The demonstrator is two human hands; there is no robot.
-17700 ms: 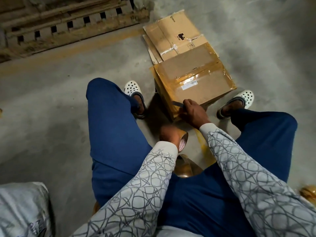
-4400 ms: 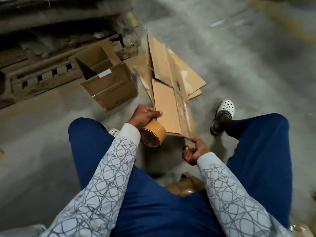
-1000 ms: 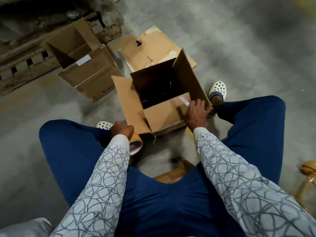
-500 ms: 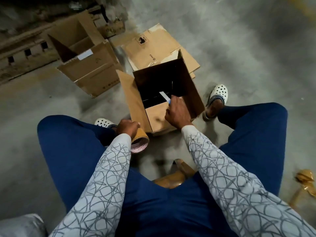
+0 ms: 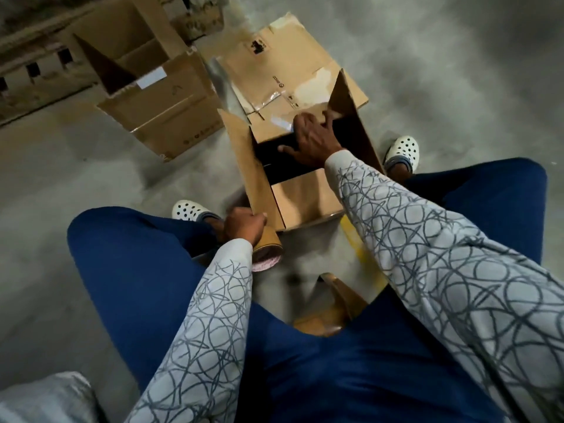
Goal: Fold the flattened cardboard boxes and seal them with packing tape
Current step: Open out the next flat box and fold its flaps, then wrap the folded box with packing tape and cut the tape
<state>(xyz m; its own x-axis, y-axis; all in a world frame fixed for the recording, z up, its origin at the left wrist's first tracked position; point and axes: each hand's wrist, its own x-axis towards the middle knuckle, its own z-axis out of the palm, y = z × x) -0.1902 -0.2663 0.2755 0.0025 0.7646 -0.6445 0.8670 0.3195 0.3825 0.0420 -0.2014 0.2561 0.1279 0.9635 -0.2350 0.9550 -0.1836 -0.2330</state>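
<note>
An opened cardboard box (image 5: 305, 196) stands on the concrete floor between my feet. Its left flap (image 5: 256, 178) and right flap (image 5: 351, 117) stick up, and the near flap lies folded inward. My right hand (image 5: 311, 138) reaches across the dark opening and presses on the far flap (image 5: 268, 129) with spread fingers, the thumb out over the opening. My left hand (image 5: 242, 225) grips a brown packing tape roll (image 5: 268, 242) at the box's near left corner.
A second box (image 5: 171, 108) lies on its side at the back left, its open end up. A flattened cardboard sheet (image 5: 283, 62) lies behind the box. A wooden pallet (image 5: 30, 71) runs along the far left. A wooden stool (image 5: 332, 309) is under me, a grey sack (image 5: 45, 398) at the lower left.
My right hand has moved from the near flap across the opening to the far flap, which now tilts inward. My left hand with the tape roll stays by the near left corner.
</note>
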